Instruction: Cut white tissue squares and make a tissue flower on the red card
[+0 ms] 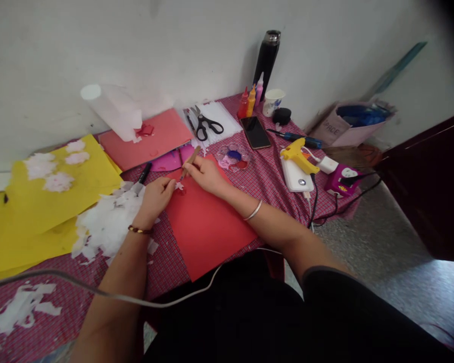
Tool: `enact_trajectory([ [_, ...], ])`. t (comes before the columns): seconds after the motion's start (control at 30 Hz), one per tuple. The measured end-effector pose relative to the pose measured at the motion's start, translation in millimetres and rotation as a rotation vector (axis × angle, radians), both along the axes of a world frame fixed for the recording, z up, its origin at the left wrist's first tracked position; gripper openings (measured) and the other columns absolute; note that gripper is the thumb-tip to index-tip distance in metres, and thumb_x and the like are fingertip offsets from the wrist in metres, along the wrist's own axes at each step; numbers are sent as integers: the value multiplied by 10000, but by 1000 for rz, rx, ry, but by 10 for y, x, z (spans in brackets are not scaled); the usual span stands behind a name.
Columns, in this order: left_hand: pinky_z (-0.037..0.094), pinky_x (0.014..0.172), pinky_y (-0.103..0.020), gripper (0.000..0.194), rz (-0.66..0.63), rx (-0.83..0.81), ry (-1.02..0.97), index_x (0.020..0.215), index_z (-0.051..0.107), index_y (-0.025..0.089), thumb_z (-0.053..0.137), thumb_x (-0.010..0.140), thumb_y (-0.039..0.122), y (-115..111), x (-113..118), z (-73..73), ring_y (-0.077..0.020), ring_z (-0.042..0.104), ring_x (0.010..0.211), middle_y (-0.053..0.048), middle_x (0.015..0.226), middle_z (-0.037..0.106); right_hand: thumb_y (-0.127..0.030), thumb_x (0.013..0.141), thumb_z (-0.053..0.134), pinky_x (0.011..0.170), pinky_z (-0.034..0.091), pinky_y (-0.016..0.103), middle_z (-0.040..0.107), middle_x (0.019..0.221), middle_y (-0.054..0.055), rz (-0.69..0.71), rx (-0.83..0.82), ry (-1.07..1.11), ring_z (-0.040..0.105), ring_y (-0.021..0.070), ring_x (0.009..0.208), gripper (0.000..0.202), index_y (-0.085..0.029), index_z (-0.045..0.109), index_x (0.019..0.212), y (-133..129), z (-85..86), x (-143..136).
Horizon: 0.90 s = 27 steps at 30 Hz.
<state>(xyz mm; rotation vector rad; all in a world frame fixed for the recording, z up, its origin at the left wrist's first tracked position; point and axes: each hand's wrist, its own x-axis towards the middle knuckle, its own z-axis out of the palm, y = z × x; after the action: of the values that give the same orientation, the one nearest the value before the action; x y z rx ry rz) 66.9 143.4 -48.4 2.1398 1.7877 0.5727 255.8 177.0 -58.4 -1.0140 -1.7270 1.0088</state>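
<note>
A red sheet of paper (215,222) lies in front of me on the checked tablecloth. Over its far left corner, my right hand (204,175) grips a thin brown paintbrush (194,156), tip down. Below that tip is a small pale pink paper flower (179,186). My left hand (158,196) is closed at the flower's left side, fingertips pinched at its edge. A palette (233,155) with pink, blue and red paint sits just past my right hand.
White paper scraps (108,222) and yellow sheets (60,201) with pale paper flowers lie left. Scissors (206,123), paint bottles (251,101), a phone (256,132) and a black flask (267,63) stand or lie behind. A yellow glue gun (299,156) rests on a white power bank right. A white cable (155,304) crosses my lap.
</note>
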Motion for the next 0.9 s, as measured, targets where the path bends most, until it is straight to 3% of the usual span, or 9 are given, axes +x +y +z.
enact_trajectory([
  [0.17,380,608,-299,226,80,-33,-117,765,519,224,414,895,376,-6,-2,-12,-191,556,670,-10,668,577,-235,964,488,710,438,262,613,736,-7,-6,-96,43,575,148,716,181,-196,542,796,-8,-83,28],
  [0.37,410,622,-300,209,108,-45,-127,774,518,225,414,890,364,29,-48,-92,-199,575,688,-22,684,593,-224,959,489,717,451,248,609,730,-15,21,-124,78,578,134,712,179,-196,534,788,38,-177,-37],
  [0.9,382,644,-315,193,55,-30,-37,771,549,224,425,878,324,37,-66,-100,-204,567,717,-31,742,627,-233,980,481,653,458,232,604,689,-26,-6,-175,246,568,113,624,204,-200,541,787,136,-245,-58],
])
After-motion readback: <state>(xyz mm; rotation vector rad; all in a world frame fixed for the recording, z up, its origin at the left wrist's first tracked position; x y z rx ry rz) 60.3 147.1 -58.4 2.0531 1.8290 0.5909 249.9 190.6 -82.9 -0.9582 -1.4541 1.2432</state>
